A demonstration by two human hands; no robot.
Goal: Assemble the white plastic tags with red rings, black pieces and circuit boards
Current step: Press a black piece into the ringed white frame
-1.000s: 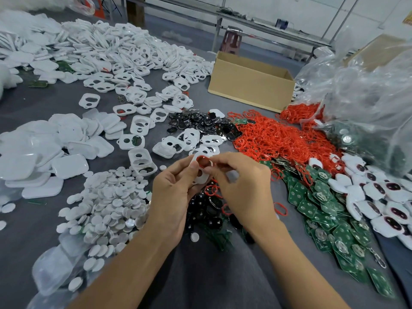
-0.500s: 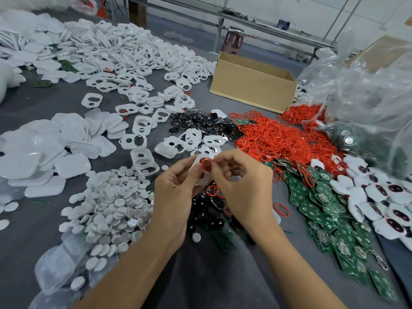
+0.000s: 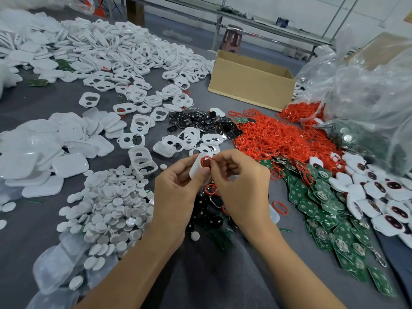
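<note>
A white tag [image 3: 196, 169] is held up above the grey table [image 3: 33, 103], close in front of the person, with its upper end tilted away. The left hand [image 3: 176, 195] grips it, with the thumb on the near face and curled fingers behind. A red ring [image 3: 205, 158] sits at the tag's upper opening. The right hand [image 3: 240, 186] pinches that ring between thumb and forefinger, its other fingers loosely curled (whether the ring is fully seated in the opening cannot be told). The two hands meet at the fingertips.

Directly beneath the hands lies a heap of black pieces [image 3: 214, 210] with a few red rings among them. A scatter of black pieces [image 3: 200, 123] lies further back. To the right of that, a pile of red rings [image 3: 278, 139] spreads across the table, and nearer the person green circuit boards [image 3: 323, 210] lie overlapping. A loose ring [image 3: 280, 207] lies just beside the right wrist. Further right are white tags with dark centres [image 3: 383, 197], some of them under a clear plastic bag [image 3: 367, 97].

To the left is a mound of white discs [image 3: 111, 204], then solid white covers [image 3: 44, 148]. A large heap of white frames [image 3: 133, 52] with cut-outs fills the back. A cardboard box [image 3: 249, 85] stands open beyond the rings.
</note>
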